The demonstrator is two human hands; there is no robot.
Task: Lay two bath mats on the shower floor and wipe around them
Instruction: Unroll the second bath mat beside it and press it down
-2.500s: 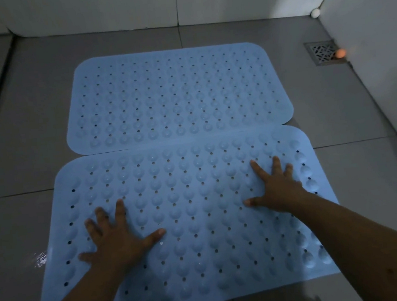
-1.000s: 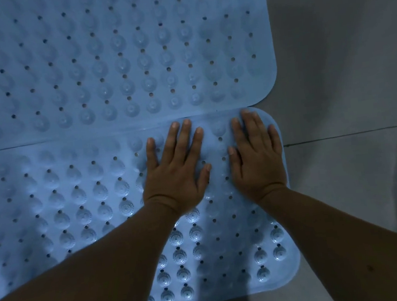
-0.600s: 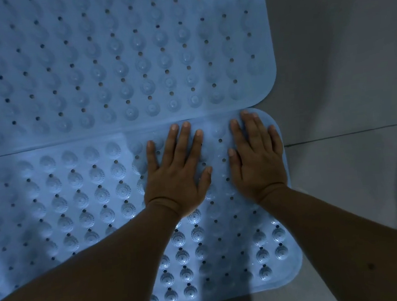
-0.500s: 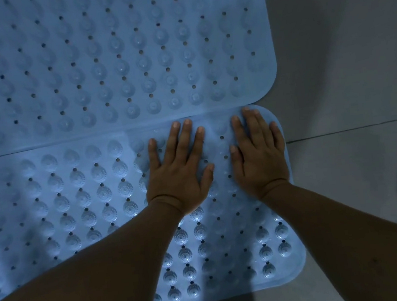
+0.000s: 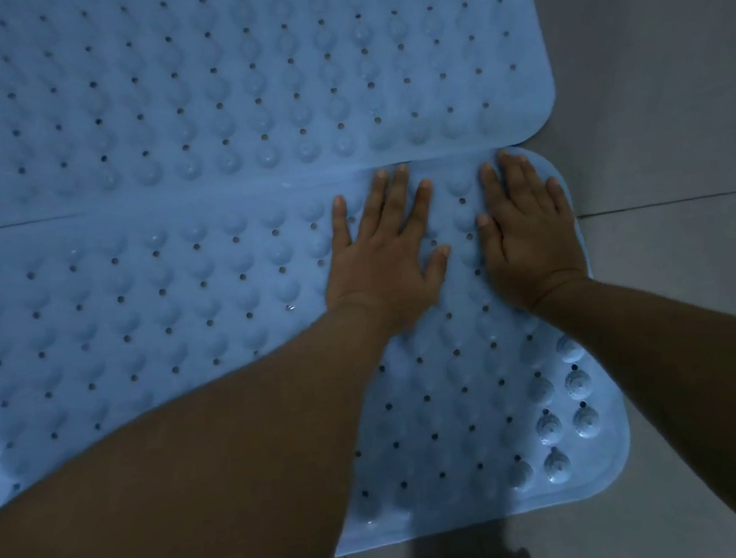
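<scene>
Grey tiled shower floor (image 5: 666,124) fills the right side and bottom edge of the view, crossed by thin dark grout lines. On it, the person's left hand (image 5: 382,259) lies palm down with fingers straight and slightly spread, gripping nothing, pressing the near pale blue rubber bath mat with raised bumps and small round drain holes (image 5: 180,306). Just beside it, the right hand (image 5: 529,240) lies flat the same way, fingers together, at that mat's far right corner, its fingertips close to the seam. Beyond the fingertips, a second matching blue rubber bath mat (image 5: 225,76) lies flat, its near long edge touching the first mat's far edge. Both bare forearms reach in from the bottom.
</scene>
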